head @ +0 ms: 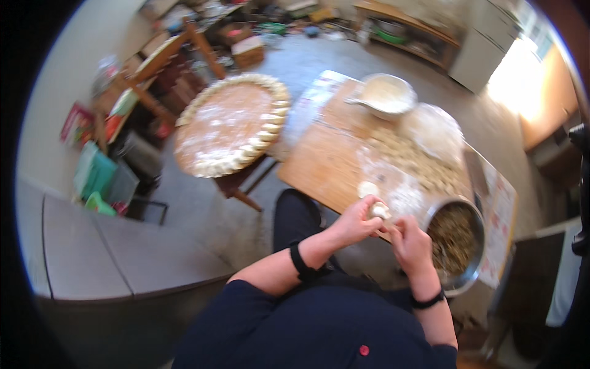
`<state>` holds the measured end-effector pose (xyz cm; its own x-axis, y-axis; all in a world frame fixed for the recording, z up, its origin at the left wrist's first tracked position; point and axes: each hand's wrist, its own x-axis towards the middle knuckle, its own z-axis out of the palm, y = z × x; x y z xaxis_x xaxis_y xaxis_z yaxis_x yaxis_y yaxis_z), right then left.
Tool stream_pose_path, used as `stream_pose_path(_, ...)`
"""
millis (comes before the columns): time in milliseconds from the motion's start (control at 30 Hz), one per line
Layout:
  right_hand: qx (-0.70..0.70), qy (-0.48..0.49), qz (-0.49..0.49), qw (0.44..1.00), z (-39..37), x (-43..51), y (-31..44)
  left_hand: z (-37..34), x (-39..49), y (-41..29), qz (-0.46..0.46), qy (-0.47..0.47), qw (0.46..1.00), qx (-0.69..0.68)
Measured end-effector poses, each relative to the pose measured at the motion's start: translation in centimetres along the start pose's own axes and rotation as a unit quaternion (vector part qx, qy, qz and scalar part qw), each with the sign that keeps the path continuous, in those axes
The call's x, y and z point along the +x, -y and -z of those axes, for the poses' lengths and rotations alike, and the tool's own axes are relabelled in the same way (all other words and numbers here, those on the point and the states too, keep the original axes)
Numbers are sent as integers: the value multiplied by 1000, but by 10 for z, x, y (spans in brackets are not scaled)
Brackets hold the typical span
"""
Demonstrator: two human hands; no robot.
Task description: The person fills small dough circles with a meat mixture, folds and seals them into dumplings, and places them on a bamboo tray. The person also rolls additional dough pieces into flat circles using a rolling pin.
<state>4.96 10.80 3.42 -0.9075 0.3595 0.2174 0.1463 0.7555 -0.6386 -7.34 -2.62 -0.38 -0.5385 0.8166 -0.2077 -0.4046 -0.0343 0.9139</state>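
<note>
My left hand [357, 220] holds a small pale dumpling [380, 211] in its curled fingers above the near edge of a wooden board [318, 161]. Close beside it, my right hand [411, 244] has its thumb and fingers drawn together near the left fingertips. Whether they pinch the dough is unclear. Just beyond my left hand lies a round dough wrapper [368, 189]. A heap of white flour [406, 199] is on the board, with many small dough pieces [410, 157] behind it. A metal bowl [482, 240] of chopped filling [452, 240] stands by my right hand.
To the left, a round tray [230, 120] ringed with dumplings rests on a wooden chair [239, 191]. A white bowl [387, 94] of flour and a clear plastic bag [433, 131] sit at the board's back. A broad-bladed knife [474, 168] lies at its right.
</note>
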Motion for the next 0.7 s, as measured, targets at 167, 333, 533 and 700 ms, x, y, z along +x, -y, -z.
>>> stream_pose_path(167,13,16,-11,1000,7,-25,-1,105,-42,-30,-89,-186,977,47)
stream_pose_path(333,37,39,-47,997,9,-55,-8,254,-122,-68,-138,-426,884,133)
stream_pose_path(533,44,65,-71,994,4,-62,3,386,-186,-81,-75,-561,775,280)
stream_pose_path(700,30,97,-86,991,2,-63,9,430,-180,-65,-71,-571,756,311)
